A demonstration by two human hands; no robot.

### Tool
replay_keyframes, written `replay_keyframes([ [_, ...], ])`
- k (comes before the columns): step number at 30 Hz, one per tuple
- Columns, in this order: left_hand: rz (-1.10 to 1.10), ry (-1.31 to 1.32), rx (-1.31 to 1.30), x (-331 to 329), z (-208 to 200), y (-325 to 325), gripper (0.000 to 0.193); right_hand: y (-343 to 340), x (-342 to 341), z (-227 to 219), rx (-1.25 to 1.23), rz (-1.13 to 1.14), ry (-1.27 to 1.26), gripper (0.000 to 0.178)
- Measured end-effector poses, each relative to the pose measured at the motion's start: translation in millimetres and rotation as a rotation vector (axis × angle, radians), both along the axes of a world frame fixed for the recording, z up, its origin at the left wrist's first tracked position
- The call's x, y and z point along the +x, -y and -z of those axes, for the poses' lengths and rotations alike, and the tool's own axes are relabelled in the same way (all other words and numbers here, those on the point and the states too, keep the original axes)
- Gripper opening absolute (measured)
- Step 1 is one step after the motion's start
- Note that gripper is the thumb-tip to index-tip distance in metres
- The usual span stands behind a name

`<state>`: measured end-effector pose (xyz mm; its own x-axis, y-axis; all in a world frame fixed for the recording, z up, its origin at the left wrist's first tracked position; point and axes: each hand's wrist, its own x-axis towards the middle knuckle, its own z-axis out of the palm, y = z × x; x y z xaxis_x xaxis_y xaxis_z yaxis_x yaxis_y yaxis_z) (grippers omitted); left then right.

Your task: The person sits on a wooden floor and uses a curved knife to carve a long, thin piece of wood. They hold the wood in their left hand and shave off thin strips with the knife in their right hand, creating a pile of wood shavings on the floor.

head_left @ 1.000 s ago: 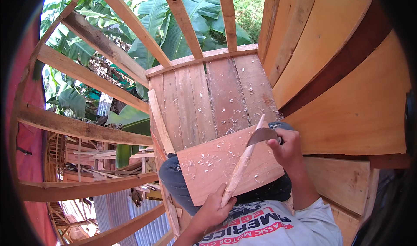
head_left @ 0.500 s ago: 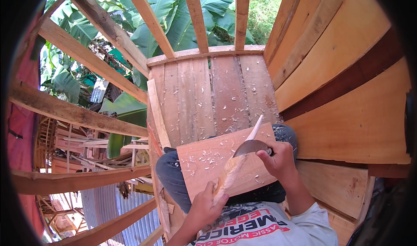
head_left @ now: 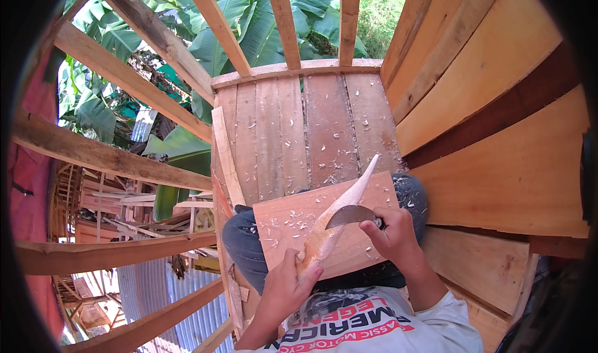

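My left hand (head_left: 288, 286) is closed around the thick lower end of a carved piece of pale wood (head_left: 321, 241). This piece slants up and away to the right and narrows to a sharp point. In my right hand (head_left: 395, 236) is a knife with a curved dark blade (head_left: 350, 215), its handle mostly hidden by the fingers. The blade lies across the middle of the carved piece, its tip toward the left. Beneath both, a flat wooden board (head_left: 374, 194) rests on my lap, with curled shavings scattered on it.
Plank flooring (head_left: 268, 147) ahead of my knees is strewn with shavings. A loose wooden strip (head_left: 227, 160) lies along its left side. Slatted railings (head_left: 118, 163) stand left and ahead, with banana leaves (head_left: 261, 35) beyond. Wide plank walls (head_left: 498, 185) rise close on the right.
The carved piece has turned in my left hand and shows a broader face. My right hand and the knife have shifted slightly left, with the blade lower along the wood.
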<state>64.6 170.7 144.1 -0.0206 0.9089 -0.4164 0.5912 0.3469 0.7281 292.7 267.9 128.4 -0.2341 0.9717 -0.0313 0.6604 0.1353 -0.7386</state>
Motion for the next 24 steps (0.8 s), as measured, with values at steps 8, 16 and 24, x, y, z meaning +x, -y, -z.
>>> replay_keyframes([
  [8,-0.089,-0.097,0.231,-1,6,7,0.05,-5,14,6,0.071,0.014,0.054,0.061],
  [16,-0.065,-0.173,0.283,-5,-3,10,0.049,-25,29,2,0.2,0.089,0.179,0.067],
  [24,-0.052,-0.178,0.168,-6,-4,26,0.05,-57,73,-9,0.147,0.436,-0.035,0.068],
])
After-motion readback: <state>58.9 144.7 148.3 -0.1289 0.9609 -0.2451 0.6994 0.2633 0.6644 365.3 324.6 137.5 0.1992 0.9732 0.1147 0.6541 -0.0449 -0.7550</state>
